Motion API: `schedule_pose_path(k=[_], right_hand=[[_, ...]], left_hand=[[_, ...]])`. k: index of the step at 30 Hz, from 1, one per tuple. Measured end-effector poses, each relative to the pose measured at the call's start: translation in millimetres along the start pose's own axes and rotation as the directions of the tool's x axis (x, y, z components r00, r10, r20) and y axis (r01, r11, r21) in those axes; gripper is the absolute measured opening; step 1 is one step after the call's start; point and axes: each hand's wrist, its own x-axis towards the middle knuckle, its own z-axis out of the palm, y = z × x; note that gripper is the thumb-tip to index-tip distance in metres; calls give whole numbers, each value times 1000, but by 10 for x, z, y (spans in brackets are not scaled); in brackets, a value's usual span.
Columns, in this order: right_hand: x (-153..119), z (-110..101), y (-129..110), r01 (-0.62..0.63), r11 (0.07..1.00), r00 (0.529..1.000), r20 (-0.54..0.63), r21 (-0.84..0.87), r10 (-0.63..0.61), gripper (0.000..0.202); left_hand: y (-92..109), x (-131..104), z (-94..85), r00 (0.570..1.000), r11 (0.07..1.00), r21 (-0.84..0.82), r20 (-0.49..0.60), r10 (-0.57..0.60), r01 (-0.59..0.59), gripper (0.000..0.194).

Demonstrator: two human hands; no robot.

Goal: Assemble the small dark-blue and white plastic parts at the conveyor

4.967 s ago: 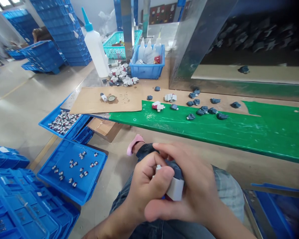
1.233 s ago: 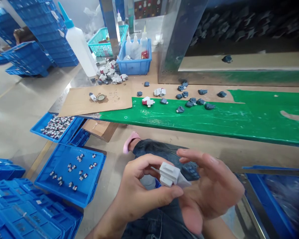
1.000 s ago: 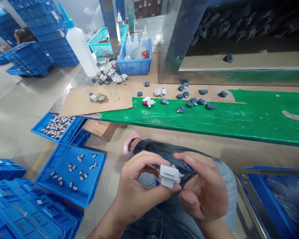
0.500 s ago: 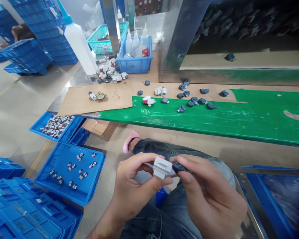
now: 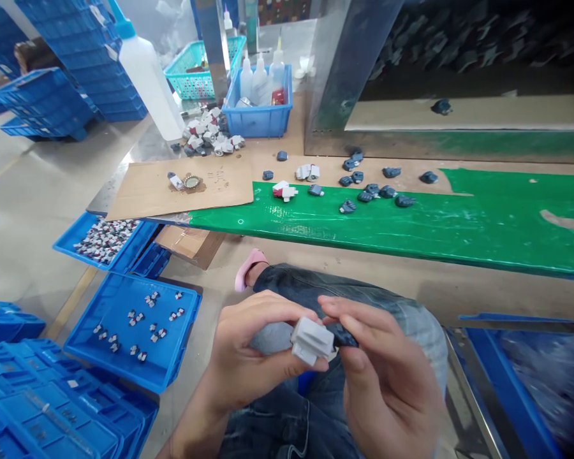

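Note:
Over my lap, my left hand (image 5: 253,357) pinches a light grey blocky plastic piece (image 5: 312,340) between thumb and fingers. Up against its right side is a dark blue-grey plastic piece (image 5: 345,336), which my right hand (image 5: 387,376) grips with thumb and fingers. The two pieces touch; whether they are joined I cannot tell, as fingers hide part of the dark one. Beyond my hands, on the bench (image 5: 287,220), lie several loose dark pieces (image 5: 372,191) and a white-and-red piece (image 5: 285,191).
A cardboard sheet (image 5: 229,185) bears a bottle cap (image 5: 191,182). Behind it are a pile of grey-white pieces (image 5: 213,134), a large white bottle (image 5: 148,83) and a blue bin (image 5: 258,121) of small bottles. Blue trays (image 5: 172,376) with small parts stand low at the left.
The grey piece has tilted and moved slightly down in my left hand. My right hand has shifted left, its fingers lifting and re-gripping around the dark piece, which now shows more.

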Motion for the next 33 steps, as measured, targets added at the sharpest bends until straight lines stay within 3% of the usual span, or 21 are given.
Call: schedule_pose_path(k=[5,13,17,21,25,29,33], right_hand=[[-95,83,-16,120,992,988,-105,30,-116,35],[-213,144,17,-20,997,987,-157,74,31,37],[-167,92,-3,33,999,979,-200,-20,-36,35],[-64,-8,-57,206,950,970,-80,-234,-230,33],[19,-59,-119,308,855,946,43,-417,-320,39],[36,-62,-161,319,820,941,53,-476,-335,50],[-5,-103,-167,300,806,950,83,-509,-301,54]], left_hand=[[-24,0,31,980,978,-88,39,194,-190,41],[-30,-4,100,965,963,-74,30,262,-259,38],[-37,14,116,946,946,-2,13,324,-324,40],[-50,28,134,937,937,18,-9,349,-349,36],[-39,28,147,933,933,31,-17,360,-359,34],[-30,16,140,952,950,63,-8,305,-304,30],[-42,-12,130,965,963,59,10,264,-264,38]])
